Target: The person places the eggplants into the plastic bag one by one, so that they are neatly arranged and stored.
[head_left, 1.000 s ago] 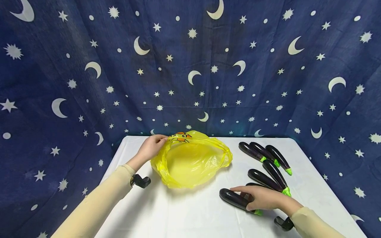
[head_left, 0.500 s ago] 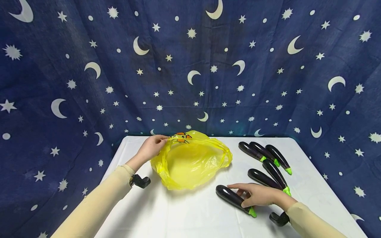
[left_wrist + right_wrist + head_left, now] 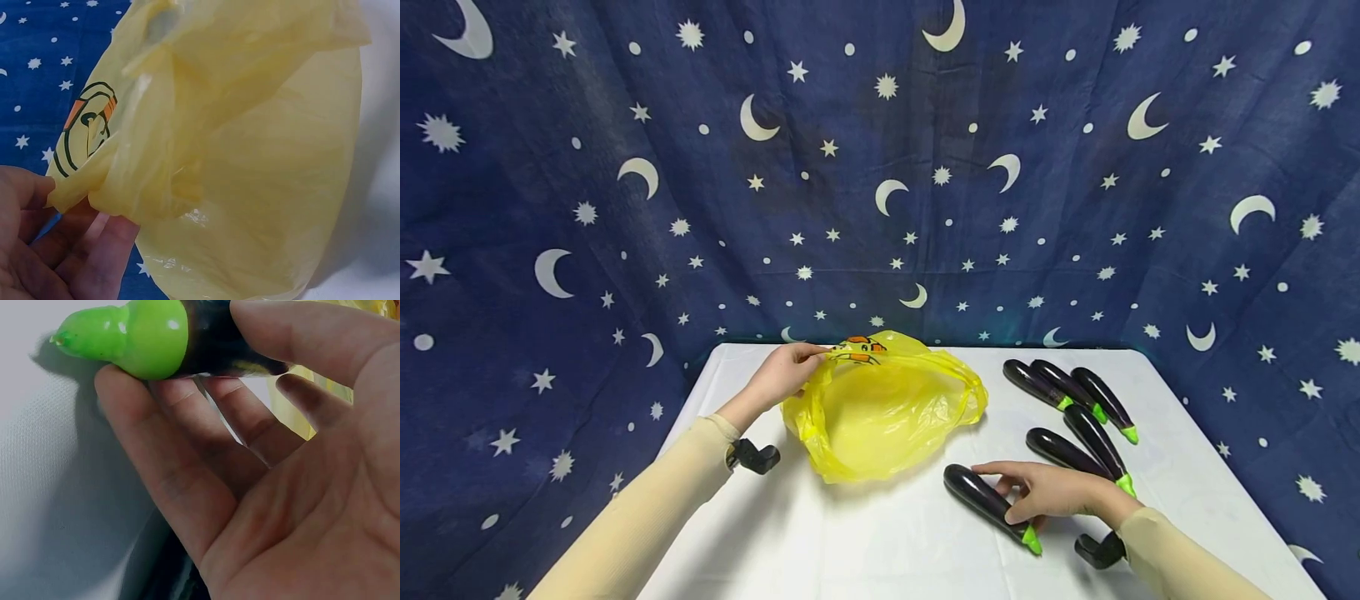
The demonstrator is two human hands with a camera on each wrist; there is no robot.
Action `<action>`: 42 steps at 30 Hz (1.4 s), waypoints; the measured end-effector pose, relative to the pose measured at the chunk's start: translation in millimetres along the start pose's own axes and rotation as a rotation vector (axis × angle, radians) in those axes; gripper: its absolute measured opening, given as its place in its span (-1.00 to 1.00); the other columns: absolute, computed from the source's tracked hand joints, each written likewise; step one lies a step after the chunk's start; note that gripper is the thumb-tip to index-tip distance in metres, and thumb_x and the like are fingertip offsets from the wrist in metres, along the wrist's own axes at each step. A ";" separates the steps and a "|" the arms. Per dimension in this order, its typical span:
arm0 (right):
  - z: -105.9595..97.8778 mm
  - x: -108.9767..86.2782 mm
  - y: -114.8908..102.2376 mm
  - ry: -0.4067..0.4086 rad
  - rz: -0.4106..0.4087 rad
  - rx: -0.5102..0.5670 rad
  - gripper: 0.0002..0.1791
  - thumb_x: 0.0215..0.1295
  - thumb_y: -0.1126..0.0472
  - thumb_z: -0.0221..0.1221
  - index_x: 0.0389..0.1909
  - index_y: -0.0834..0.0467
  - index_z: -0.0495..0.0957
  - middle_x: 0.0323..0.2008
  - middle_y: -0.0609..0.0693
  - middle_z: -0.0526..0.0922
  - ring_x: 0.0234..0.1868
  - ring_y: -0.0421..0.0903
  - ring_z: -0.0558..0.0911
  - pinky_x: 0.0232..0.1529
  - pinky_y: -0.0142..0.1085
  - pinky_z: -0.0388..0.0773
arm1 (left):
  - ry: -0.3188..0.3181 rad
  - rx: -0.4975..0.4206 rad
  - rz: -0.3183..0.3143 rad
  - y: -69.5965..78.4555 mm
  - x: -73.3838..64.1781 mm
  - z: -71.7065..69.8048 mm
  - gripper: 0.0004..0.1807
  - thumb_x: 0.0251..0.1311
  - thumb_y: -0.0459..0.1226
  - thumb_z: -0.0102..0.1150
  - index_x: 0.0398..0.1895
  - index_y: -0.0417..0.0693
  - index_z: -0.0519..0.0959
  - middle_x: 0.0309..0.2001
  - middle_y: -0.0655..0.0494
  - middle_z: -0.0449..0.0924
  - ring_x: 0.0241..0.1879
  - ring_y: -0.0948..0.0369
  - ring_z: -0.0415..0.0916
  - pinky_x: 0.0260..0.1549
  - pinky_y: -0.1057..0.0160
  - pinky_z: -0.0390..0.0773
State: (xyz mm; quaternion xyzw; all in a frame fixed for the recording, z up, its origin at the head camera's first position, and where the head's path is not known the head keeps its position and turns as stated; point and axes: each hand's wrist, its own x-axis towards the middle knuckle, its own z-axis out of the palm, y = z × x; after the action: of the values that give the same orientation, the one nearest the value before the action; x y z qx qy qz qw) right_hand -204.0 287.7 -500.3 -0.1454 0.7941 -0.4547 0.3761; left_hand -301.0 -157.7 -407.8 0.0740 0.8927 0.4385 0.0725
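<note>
One eggplant is gripped in a person's right hand on the near right of the white worktop; the left hand pinches a yellow bag's far-left edge. More eggplants lie far right.

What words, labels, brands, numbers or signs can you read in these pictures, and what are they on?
None: no readable word, brand or number shows.
Yellow bag: only an orange and dark-lined drawing, partly hidden by folds; no letters can be made out.
Blue curtain: moons, stars and dots, no writing.
Eggplants: no label on the sides that show.
</note>
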 end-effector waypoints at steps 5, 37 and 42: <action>0.9 0.9 0.8 -0.006 0.010 0.032 -0.18 0.21 0.34 0.37 0.49 -0.13 0.37 0.06 0.14 0.47 -0.24 0.05 0.61 -0.44 -0.09 0.68 | 0.003 -0.020 -0.004 -0.5 0.7 0.4 -0.61 0.52 -0.14 0.07 0.27 -0.09 0.63 0.09 -0.08 0.64 -0.12 0.04 0.59 -0.28 0.09 0.75; -20.5 -10.4 -25.0 -0.064 -0.136 0.229 -0.16 0.34 0.28 0.28 0.59 0.01 0.17 0.08 0.21 0.48 -0.23 -0.04 0.65 -0.29 -0.09 0.71 | -0.148 -0.340 -0.171 -4.2 6.7 -5.9 -0.57 0.49 -0.18 0.10 0.34 -0.10 0.56 0.18 -0.14 0.61 -0.05 0.02 0.69 -0.20 0.04 0.74; -24.3 -7.9 -28.8 -0.061 -0.140 0.233 -0.17 0.37 0.28 0.27 0.60 -0.01 0.16 0.10 0.21 0.47 -0.21 -0.04 0.64 -0.25 -0.05 0.71 | -0.193 -0.403 -0.232 -4.6 8.9 -9.8 -0.55 0.49 -0.17 0.12 0.37 -0.07 0.53 0.18 -0.11 0.60 -0.06 0.06 0.68 -0.20 0.10 0.74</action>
State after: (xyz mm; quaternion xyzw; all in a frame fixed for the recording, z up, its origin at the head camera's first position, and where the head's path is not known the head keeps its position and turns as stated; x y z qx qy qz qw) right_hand -219.6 291.4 -465.3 -0.1695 0.7122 -0.5642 0.3819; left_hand -311.9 -166.3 -406.1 -0.0033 0.7788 0.5872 0.2204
